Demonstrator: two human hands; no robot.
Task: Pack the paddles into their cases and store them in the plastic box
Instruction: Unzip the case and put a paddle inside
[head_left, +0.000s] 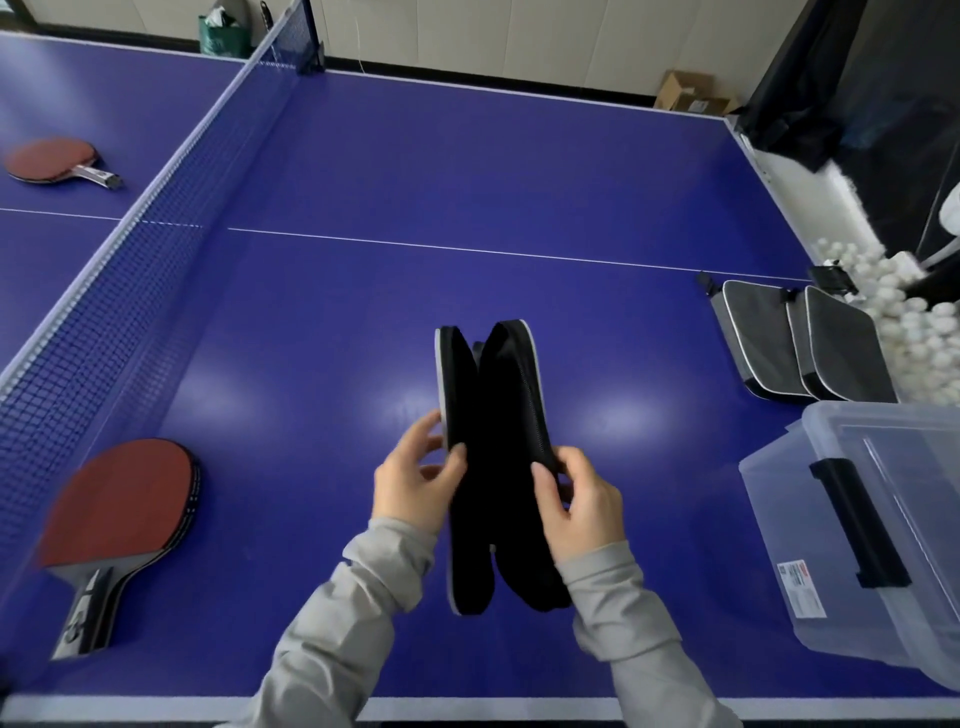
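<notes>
Case up on edge above the worktop's near middle, spread apart: left hand pinches the left flap, right hand grips the right one. Paddles lie stacked near left; box sits near right.

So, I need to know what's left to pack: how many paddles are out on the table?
2. One paddle lies near the net on the person's left; another paddle lies across the net, far left. The case held open in both hands may hide more.
</notes>
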